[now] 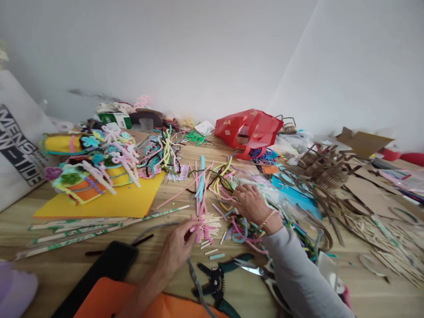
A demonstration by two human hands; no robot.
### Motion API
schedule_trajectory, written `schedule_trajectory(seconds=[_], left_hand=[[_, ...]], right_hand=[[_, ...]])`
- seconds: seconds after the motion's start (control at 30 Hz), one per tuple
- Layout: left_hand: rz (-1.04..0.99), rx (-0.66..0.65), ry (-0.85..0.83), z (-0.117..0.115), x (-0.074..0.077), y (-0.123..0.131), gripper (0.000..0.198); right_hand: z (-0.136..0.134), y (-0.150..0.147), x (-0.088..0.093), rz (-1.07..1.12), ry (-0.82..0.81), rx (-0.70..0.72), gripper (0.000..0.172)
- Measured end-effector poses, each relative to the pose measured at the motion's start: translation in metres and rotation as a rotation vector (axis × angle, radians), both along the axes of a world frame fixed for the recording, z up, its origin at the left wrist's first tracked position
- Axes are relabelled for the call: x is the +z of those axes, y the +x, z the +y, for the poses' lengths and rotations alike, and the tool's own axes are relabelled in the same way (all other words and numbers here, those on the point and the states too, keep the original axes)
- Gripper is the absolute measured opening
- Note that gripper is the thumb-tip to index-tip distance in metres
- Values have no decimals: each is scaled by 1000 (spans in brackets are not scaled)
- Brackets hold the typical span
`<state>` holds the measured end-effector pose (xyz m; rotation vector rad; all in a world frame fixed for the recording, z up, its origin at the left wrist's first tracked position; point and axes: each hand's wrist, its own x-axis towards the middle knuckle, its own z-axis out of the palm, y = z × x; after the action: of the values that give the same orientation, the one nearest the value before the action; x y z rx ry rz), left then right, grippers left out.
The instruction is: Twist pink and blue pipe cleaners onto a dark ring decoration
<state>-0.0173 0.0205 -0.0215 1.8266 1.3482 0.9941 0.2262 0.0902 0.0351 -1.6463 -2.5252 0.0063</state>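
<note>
My left hand (179, 249) rests on the wooden table (66, 269), fingers pinched on a short pink pipe-cleaner piece beside a heap of cut pastel bits (209, 224). A grey wire (195, 276) runs under that hand toward me. My right hand (249, 202), a bead bracelet on its wrist and a grey sleeve behind, lies palm down with fingers spread on a tangle of coloured pipe cleaners (215, 181). Black-and-green pliers (215, 282) and scissors (255, 269) lie just in front of both hands.
A yellow sheet (132, 201) carries pipe-cleaner flower baskets (96, 170) at left. Long paper sticks (82, 229), a black phone (109, 265) and an orange sheet (109, 300) lie near me. A red bag (248, 128) stands at the back. Cardboard strips and baskets (331, 172) cover the right.
</note>
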Motion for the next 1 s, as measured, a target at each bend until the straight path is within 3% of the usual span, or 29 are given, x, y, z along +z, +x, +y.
schedule_trajectory(seconds=[0.1, 0.23, 0.4, 0.57, 0.63, 0.7, 0.83, 1.0], left_hand=[[0, -6, -6, -1, 0, 0, 27], [-21, -1, 22, -3, 4, -1, 29], [-6, -41, 45, 1, 22, 1, 37], [341, -150, 216, 30, 35, 22, 37], [509, -250, 287, 49, 31, 37, 38], [543, -283, 316, 70, 24, 53, 38], [594, -298, 371, 108, 4, 81, 44], [650, -289, 433, 143, -17, 95, 46]], right_hand=[[13, -11, -1, -147, 84, -92, 18], [40, -28, -16, -136, 93, -150, 28], [64, -33, -39, -105, 69, -241, 30], [63, -26, -40, -54, 66, -253, 29], [60, -24, -35, -31, 72, -242, 31], [59, -24, -30, -13, 78, -231, 31], [59, -25, -26, 4, 83, -226, 28], [57, -27, -25, 11, 91, -239, 23]])
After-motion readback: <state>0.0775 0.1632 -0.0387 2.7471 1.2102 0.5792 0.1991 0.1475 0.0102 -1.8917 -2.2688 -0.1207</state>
